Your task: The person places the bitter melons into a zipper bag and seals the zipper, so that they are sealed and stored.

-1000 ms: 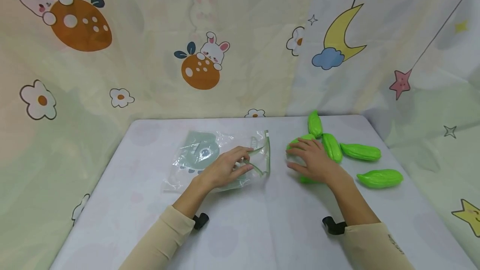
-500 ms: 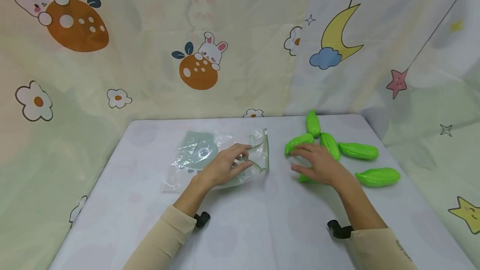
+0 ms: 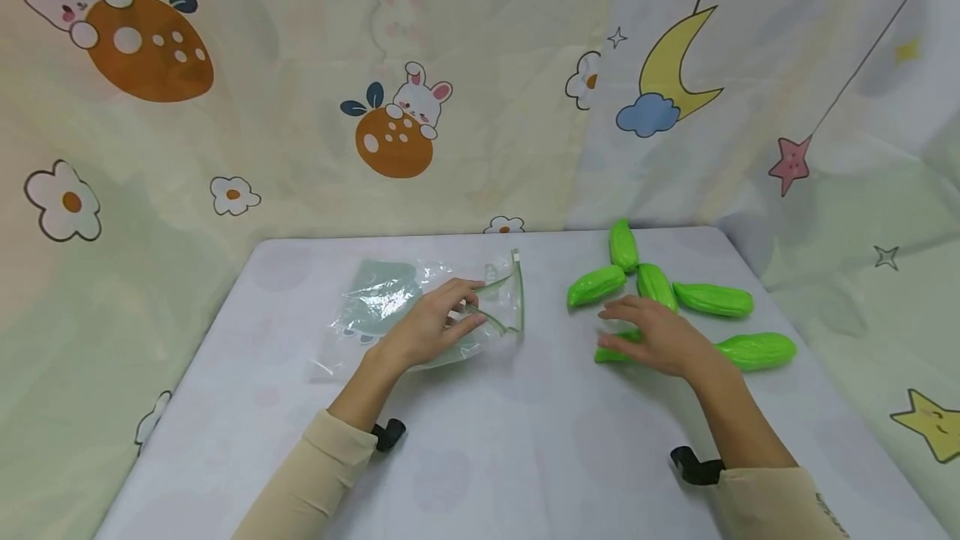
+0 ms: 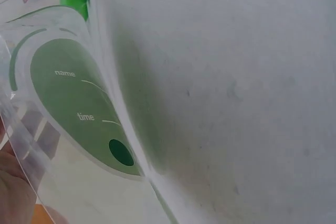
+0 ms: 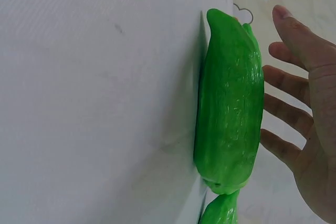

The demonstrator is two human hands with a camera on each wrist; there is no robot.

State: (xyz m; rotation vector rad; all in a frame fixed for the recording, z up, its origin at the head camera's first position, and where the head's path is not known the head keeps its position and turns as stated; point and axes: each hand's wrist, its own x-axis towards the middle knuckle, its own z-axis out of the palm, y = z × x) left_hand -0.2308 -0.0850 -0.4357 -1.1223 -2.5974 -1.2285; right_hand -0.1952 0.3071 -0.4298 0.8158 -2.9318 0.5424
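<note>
A clear zip bag [image 3: 382,294] with a pale green print lies at the left, its mouth spread toward the right. My left hand [image 3: 426,325] holds the bag by the rim of its mouth; in the left wrist view the printed side [image 4: 65,95] covers part of that hand. Above a green ridged bitter melon [image 3: 611,354] hovers my right hand [image 3: 663,336], fingers spread and loosely bent around nothing. The right wrist view has the same melon [image 5: 231,103] lying on the cloth beside the fingers, with no clear grip on it.
Several more bitter melons lie at the right: one at the back [image 3: 623,247], one left of it [image 3: 597,286], others [image 3: 714,299] toward the right edge. A white cloth covers the table [image 3: 480,457]. A printed curtain [image 3: 300,107] stands behind.
My right hand has drawn back and to the right, off the left-hand melon, which is now uncovered. The left hand and bag have shifted slightly left.
</note>
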